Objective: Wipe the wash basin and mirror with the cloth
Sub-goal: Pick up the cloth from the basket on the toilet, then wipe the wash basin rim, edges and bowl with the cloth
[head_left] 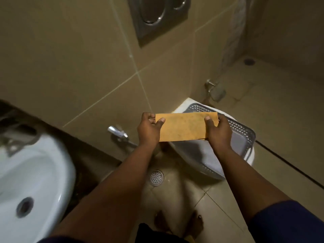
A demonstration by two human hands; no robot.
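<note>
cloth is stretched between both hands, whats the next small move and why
Probably swing the cloth left and down toward the wash basin. Both hands, left hand and right hand, hold it over the basket, away from the basin.

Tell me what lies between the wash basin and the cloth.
In the head view, a chrome wall tap and beige tiled wall lie between the wash basin and the cloth held by both hands.
</note>
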